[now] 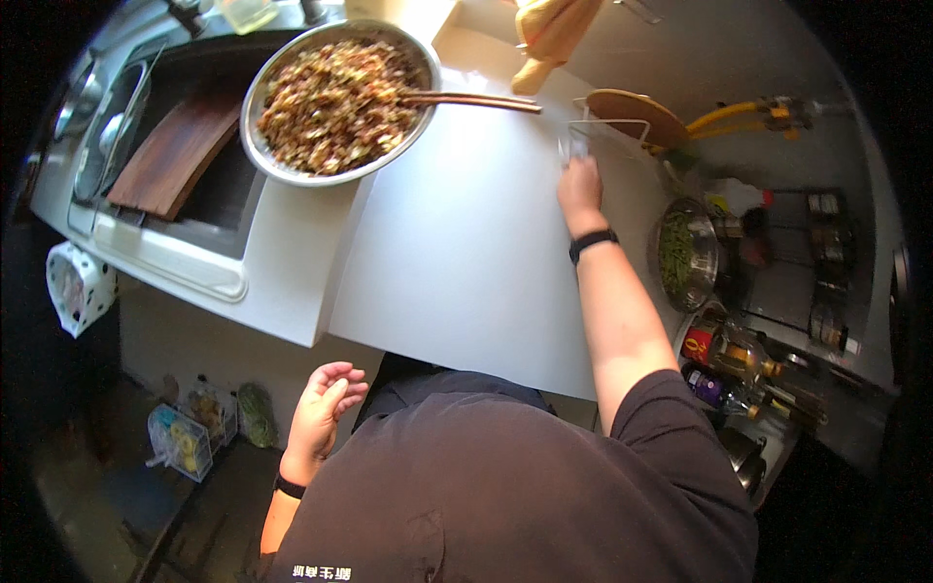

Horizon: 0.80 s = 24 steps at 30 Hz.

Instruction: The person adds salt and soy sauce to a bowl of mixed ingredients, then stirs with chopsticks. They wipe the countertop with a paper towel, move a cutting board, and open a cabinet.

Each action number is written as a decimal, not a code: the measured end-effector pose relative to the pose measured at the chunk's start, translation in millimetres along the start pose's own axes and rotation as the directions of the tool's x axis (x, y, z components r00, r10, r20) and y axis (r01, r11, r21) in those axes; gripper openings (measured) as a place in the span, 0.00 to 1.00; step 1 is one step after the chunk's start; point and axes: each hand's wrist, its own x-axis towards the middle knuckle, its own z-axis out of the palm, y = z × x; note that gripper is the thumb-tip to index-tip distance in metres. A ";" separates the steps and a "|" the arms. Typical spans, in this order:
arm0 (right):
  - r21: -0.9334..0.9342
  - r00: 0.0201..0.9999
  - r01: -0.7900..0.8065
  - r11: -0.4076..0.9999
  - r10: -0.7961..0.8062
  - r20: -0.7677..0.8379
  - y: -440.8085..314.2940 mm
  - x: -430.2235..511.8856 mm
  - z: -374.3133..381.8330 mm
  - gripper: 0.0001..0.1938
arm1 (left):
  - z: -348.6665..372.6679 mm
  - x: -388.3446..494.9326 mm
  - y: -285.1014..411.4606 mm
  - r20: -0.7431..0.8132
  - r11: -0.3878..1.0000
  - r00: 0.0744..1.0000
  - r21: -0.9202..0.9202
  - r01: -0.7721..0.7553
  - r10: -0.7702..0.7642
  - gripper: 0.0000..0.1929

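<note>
My right hand reaches to the far right of the pale countertop, its fingers curled at a small, shiny, translucent thing. Blur hides whether the fingers grip it. Just beyond are a white wire rack and a round wooden board. My left hand hangs in front of the counter's front edge, loosely bent and holding nothing. Up and to the left, a large metal bowl holds a chopped, mixed filling. A pair of wooden chopsticks is stuck in it, their ends pointing right.
A dark wooden board lies across the sink at left. On the right stand a bowl of green vegetables, several bottles and a spice rack. A yellowish cloth or bag hangs at the back.
</note>
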 end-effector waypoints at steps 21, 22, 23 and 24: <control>0.610 0.368 0.717 0.337 -0.926 0.079 -239.1 -164.3 -7.5 0.12 | -16.5 -20.2 -5.9 -0.002 0.999 0.999 -0.007 -0.033 0.033 0.13; 0.475 0.424 0.772 0.422 -0.899 0.108 -235.2 -147.6 -6.9 0.13 | -18.0 -20.9 -4.6 0.004 0.999 0.999 -0.007 -0.042 0.042 0.13; 0.485 0.624 0.574 0.660 -0.736 0.262 -236.3 -128.4 -3.0 0.13 | -20.0 -22.2 -3.7 -0.020 0.999 0.999 -0.003 -0.046 0.045 0.13; 0.446 0.741 0.525 0.725 -0.647 0.180 -230.2 -113.2 -2.5 0.13 | -22.6 -24.0 -3.2 -0.032 0.998 0.998 -0.009 -0.057 0.056 0.14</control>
